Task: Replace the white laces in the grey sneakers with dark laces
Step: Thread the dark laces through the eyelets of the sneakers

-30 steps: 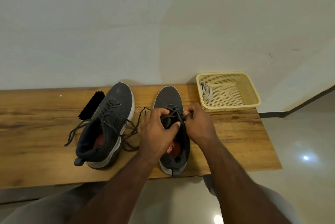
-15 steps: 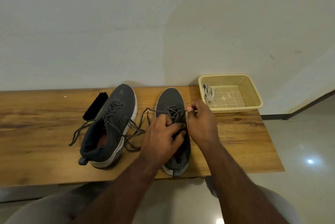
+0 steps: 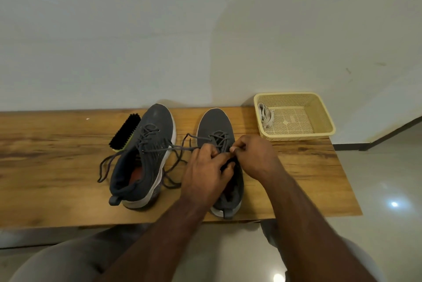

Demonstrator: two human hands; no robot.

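Pinching the dark lace (image 3: 225, 143) over the right sneaker (image 3: 215, 121), the right hand (image 3: 255, 158) has thumb and forefinger closed on a strand just above that shoe's tongue. Its grip is tight and small, the other fingers curled under. The left hand (image 3: 205, 172) lies over the middle of the same sneaker, fingers bent down into the lacing; its grip appears to close on the lace too, though the exact hold is hidden beneath the knuckles. A loose length of this lace loops out from the right sneaker toward the left sneaker (image 3: 146, 156).

Both shoes stand on the wooden tabletop (image 3: 57, 179), toes toward the wall. The left sneaker sits just beside the right sneaker, tilted slightly, already threaded with a dark lace whose 2 ends trail onto the wood. A black brush (image 3: 124, 132) lies against the far side of the left sneaker. On the other side of the right sneaker, near the wall, a yellow basket (image 3: 319, 112) holds the bundled white laces (image 3: 265, 116) in its near corner.
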